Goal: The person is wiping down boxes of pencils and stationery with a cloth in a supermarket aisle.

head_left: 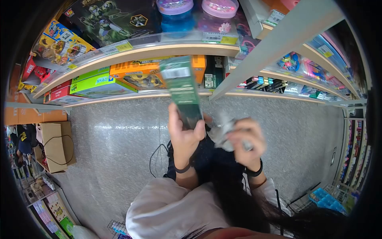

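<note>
A tall dark green box (184,89) with a white label near its top stands out from my left hand (186,137), whose fingers and thumb grip its lower end. The box is slightly blurred. To its right, my right hand (248,142) is closed on a crumpled grey-white cloth (223,133), blurred by motion. The cloth is beside the box; whether they touch is unclear. Behind the box is an orange toy box (139,75) on the lower shelf, with dark green packages (211,79) to its right.
An upper shelf edge (151,49) and a slanting metal post (274,40) are ahead. An open cardboard box (53,147) sits on the left. Baskets with blue trays (328,201) are at lower right, and stocked racks (354,151) line the right side.
</note>
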`<state>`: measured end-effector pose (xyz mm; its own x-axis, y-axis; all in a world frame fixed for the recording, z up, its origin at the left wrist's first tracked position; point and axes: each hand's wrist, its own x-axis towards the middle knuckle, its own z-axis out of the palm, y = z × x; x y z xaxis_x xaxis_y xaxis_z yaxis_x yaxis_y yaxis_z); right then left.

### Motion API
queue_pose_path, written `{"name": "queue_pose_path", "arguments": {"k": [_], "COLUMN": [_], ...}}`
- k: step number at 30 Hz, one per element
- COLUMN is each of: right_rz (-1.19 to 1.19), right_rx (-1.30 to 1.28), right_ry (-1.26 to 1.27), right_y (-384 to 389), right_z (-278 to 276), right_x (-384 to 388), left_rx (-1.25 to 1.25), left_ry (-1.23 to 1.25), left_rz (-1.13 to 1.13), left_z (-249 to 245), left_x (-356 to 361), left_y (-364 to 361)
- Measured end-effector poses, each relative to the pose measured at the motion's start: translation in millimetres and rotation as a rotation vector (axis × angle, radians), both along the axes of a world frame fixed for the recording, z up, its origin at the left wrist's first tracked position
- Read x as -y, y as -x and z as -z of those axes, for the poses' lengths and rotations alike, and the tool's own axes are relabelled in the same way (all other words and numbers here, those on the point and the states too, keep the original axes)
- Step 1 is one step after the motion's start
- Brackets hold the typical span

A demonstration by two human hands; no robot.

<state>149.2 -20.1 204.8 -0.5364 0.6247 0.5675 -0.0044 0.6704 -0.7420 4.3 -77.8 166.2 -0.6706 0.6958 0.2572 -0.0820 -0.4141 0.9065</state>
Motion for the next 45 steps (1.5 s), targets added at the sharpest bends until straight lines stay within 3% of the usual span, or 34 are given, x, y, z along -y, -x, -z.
{"name": "queue_pose_path", "arguments": {"k": [1, 2, 3, 5, 6, 9, 14, 16, 17, 19, 20, 22, 25, 31, 33, 35, 39, 41, 43, 45], "right_rz": [0.139, 0.242, 0.249, 0.342, 0.352, 0.361, 0.456, 0.349, 0.348, 0.157, 0.157, -0.017, -0.094, -0.308, -0.434, -0.589, -0.37, 0.125, 0.233, 0.34], "right_rx": [-0.059, -0.074, -0.064, -0.08, -0.075, -0.078, 0.027, 0.086, 0.091, 0.11, 0.112, 0.255, 0.251, 0.322, 0.407, 0.387, 0.119, -0.131, -0.141, -0.149], "right_ry": [-0.029, -0.1, -0.1, -0.293, -0.293, -0.495, -0.497, -0.445, -0.439, -0.385, -0.383, -0.241, -0.119, -0.097, -0.047, 0.014, 0.107, -0.053, -0.168, -0.282], "right_y": [2, 2, 4, 12, 16, 32, 47, 47, 49, 52, 50, 45, 38, 18, 13, 4, -5, -4, 6, 16], "right_z": [-12, -21, -32, -52, -60, -66, -38, -33, -27, -11, -10, -10, -12, -20, -14, -6, -52, -67, -74, -74], "right_x": [-4, -8, -12, -20, -22, -31, -42, -35, -30, -20, -14, -3, -1, -7, -5, -14, -23, -25, -35, -37], "left_rx": [-0.038, 0.086, 0.097, -0.417, -0.689, -0.735, -0.534, -0.211, -0.207, -0.473, -0.619, -0.635, -0.638, -0.374, 0.208, 0.171, 0.053, -0.097, -0.398, -0.385], "left_ry": [-0.016, -0.034, -0.033, 0.218, 0.171, 0.234, 0.197, 0.256, 0.262, 0.098, 0.177, 0.121, 0.084, -0.253, -0.475, -0.378, 0.032, 0.102, 0.233, 0.198], "left_rz": [-0.033, -0.044, -0.036, -0.124, -0.254, -0.169, -0.078, 0.076, 0.078, -0.069, -0.078, -0.074, -0.035, 0.31, 0.362, 0.329, 0.182, 0.164, 0.116, 0.133], "left_z": [-4, -9, -5, 6, -17, -25, -16, -19, -14, -4, -4, 5, 5, -1, 1, 1, 2, 5, 8, 0], "left_x": [-1, -3, -2, -1, -9, -7, -5, 0, -2, -8, -5, -9, -6, 2, 3, 5, 12, 13, 12, 12], "left_y": [-5, -11, -10, -2, 1, -5, -11, -15, -16, -16, -9, -3, -4, -1, -7, -5, -3, -2, -2, -3]}}
